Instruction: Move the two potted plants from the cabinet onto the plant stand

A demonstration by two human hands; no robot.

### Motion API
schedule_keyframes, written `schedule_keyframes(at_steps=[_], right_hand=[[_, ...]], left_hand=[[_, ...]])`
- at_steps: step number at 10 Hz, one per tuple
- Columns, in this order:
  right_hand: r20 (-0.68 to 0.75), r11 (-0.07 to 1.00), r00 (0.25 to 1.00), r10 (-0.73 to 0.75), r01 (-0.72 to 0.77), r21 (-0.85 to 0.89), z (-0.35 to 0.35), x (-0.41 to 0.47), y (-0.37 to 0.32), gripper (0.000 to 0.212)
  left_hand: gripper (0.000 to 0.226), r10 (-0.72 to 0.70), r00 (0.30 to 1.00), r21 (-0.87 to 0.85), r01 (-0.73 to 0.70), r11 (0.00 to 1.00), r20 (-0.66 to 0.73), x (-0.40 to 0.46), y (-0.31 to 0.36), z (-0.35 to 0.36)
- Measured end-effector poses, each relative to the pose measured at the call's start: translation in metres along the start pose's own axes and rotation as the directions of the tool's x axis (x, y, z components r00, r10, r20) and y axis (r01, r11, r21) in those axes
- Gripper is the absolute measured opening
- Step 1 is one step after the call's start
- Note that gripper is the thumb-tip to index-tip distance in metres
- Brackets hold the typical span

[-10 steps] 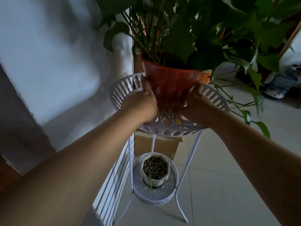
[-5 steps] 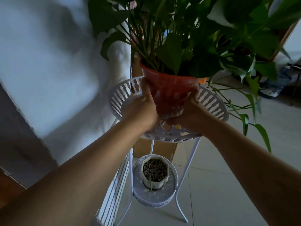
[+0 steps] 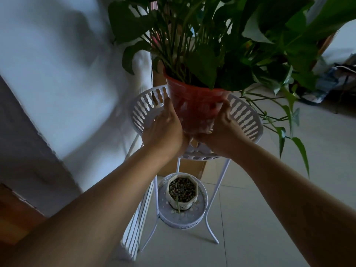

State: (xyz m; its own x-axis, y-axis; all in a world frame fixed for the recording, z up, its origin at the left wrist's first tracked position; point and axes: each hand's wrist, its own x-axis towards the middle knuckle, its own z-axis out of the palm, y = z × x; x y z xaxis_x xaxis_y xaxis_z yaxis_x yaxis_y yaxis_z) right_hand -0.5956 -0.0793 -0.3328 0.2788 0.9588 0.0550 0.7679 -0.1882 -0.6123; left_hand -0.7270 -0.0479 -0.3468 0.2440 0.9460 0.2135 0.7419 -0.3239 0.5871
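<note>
The red pot with its leafy plant sits at centre frame, and we've got it pressed between both palms. Our left hand clasps its left wall, our right hand its right, fingers wrapped low near the base. The pot is inside the slatted top basket of the white plant stand; whether it's touching the bottom, we can't tell. Lower centre, the small white pot of pebbles rests on the bottom shelf.
</note>
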Motion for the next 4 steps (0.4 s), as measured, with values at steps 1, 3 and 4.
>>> schedule_keyframes(at_steps=[1, 3, 4], right_hand=[[-0.013, 1.0, 1.0, -0.015, 0.015, 0.006, -0.001, -0.012, -0.002, 0.111], [0.058, 1.0, 0.998, -0.009, 0.009, 0.008, -0.006, -0.029, -0.008, 0.113], [0.079, 1.0, 0.996, -0.028, 0.028, 0.008, -0.01, -0.035, -0.008, 0.116]], left_hand=[[0.092, 0.009, 1.0, 0.004, -0.009, 1.0, 0.024, -0.007, 0.001, -0.006], [0.095, -0.012, 0.998, 0.029, 0.01, 1.0, 0.068, -0.026, 0.014, -0.023], [0.095, -0.012, 0.998, 0.054, 0.009, 0.998, 0.057, -0.03, 0.026, -0.029]])
